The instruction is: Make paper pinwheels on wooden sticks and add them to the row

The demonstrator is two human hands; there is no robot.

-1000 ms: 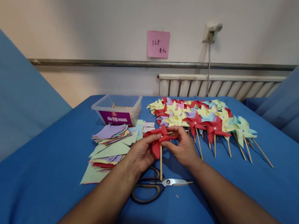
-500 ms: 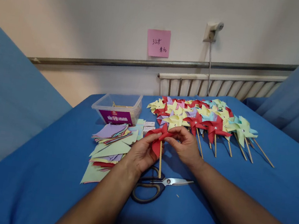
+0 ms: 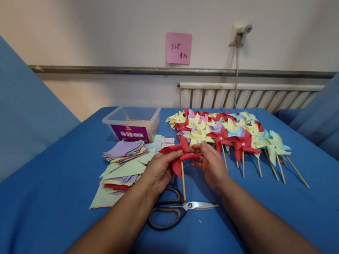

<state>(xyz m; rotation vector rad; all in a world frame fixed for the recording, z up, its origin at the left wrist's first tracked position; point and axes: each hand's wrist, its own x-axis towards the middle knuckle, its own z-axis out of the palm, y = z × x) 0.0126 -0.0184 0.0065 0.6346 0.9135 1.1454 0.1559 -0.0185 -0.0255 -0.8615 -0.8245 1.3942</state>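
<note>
Both of my hands grip a red paper pinwheel (image 3: 180, 155) on a thin wooden stick, held just above the blue table (image 3: 49, 194). My left hand (image 3: 158, 173) pinches its left blades. From the right, the fingers of my right hand (image 3: 212, 164) close on its centre and right blade. The stick slants down toward black-handled scissors (image 3: 176, 208) lying on the cloth below my hands.
A pile of finished pinwheels (image 3: 232, 135) in red, yellow, blue and purple lies behind my hands. Stacked coloured paper squares (image 3: 125, 163) lie to the left. A clear plastic box (image 3: 132, 123) stands behind them. Blue drapes hang on both sides.
My hands and the red pinwheel have shifted slightly up and away. My right fingers have moved around its centre. The stick has tilted a little.
</note>
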